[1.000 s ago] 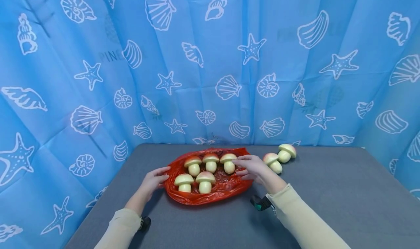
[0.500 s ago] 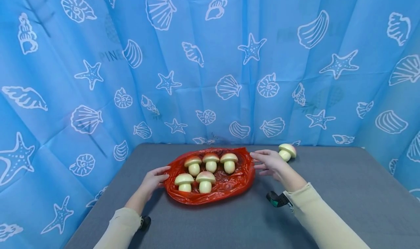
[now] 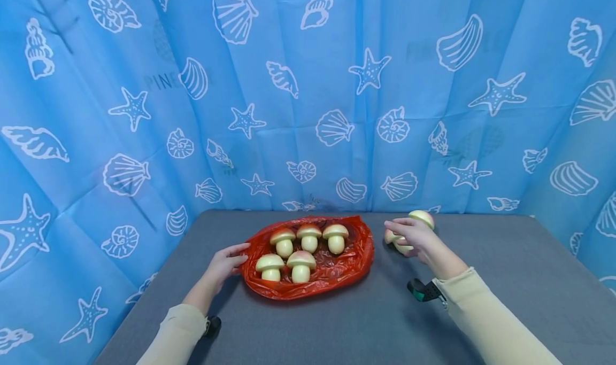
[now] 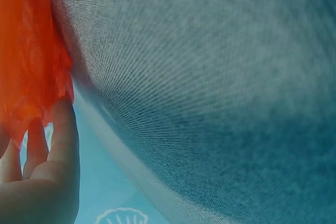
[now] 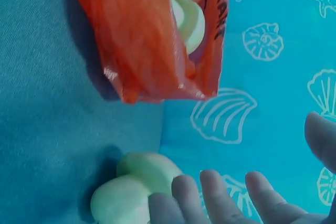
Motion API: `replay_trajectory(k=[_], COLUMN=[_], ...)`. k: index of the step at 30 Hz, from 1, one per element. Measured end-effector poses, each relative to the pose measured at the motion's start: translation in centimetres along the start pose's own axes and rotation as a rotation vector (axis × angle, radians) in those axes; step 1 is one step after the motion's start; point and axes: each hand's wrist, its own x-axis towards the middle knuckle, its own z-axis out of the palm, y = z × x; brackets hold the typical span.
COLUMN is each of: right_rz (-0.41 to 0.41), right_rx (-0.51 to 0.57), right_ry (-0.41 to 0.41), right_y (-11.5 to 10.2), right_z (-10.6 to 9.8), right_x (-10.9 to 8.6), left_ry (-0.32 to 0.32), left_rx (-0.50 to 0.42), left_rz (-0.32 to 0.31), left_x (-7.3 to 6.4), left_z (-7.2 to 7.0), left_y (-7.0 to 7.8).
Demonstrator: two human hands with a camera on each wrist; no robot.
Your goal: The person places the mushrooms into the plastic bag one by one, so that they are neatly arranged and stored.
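Observation:
Several mushrooms [image 3: 300, 263], pale with pink-tinged caps and apparently toys, rest in a crumpled red plastic bag [image 3: 337, 271] whose mouth gapes upward. At the bag's left end, my left hand [image 3: 222, 269] touches the plastic with nearly straight fingers, also seen close up in the left wrist view. My right hand [image 3: 418, 239] hovers right of the bag over a loose mushroom [image 3: 403, 249], partly hiding it. A second loose mushroom [image 3: 423, 218] lies just behind that hand. In the right wrist view the fingers [image 5: 212, 184] are spread and hold nothing.
A grey cloth-covered table [image 3: 308, 333] carries everything. Behind and beside it hangs a blue curtain [image 3: 308, 87] with white shell and starfish prints. Dark lettering marks one side of the bag in the right wrist view.
My right hand has moved rightward from over the bag's right end to above the loose mushrooms. My left hand, the bag and the mushrooms have stayed in place.

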Motion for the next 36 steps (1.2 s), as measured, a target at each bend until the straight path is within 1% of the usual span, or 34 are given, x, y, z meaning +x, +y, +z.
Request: replay_trajectory(k=[5, 14, 21, 28, 36], right_rz=[0.022, 0.025, 0.020, 0.033, 0.040], right_rx=[0.025, -0.010, -0.048, -0.099, -0.096], right_ry=[0.013, 0.008, -0.005, 0.003, 0.053], right_y=[0.3, 0.8, 2.1, 2.9, 3.7], right_z=[-0.7, -1.8, -2.2, -2.1, -1.6], right_x=[0.3, 1.0, 2.0, 2.8, 3.8], left_ry=[0.009, 0.016, 0.015, 0.026, 0.024], left_rx=[0.005, 0.005, 0.007, 0.011, 0.004], left_rz=[0.002, 0.005, -0.002, -0.012, -0.016], left_x=[0.0, -0.2, -0.1, -0.1, 0.0], left_z=[0.0, -0.1, 0.0, 0.0, 0.1], left_y=[0.0, 0.1, 0.1, 0.1, 0.0])
